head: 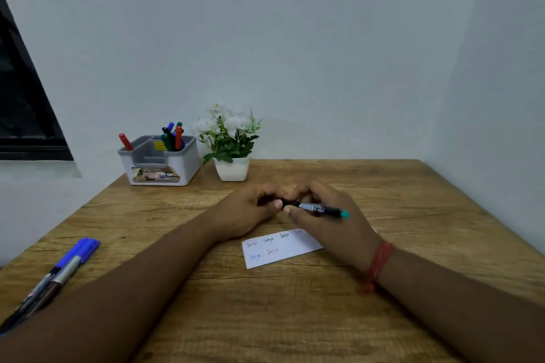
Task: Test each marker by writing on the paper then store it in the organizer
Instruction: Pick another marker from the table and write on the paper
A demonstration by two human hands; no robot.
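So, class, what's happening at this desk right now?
A person holds a green-ended marker in both hands over the wooden table: the left hand grips the cap end, the right hand the barrel. The paper below carries test words. Several markers stand in the organizer; more markers lie waiting at the left.

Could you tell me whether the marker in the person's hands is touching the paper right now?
No, the marker is held level between the left hand and right hand, above the table and clear of the paper.
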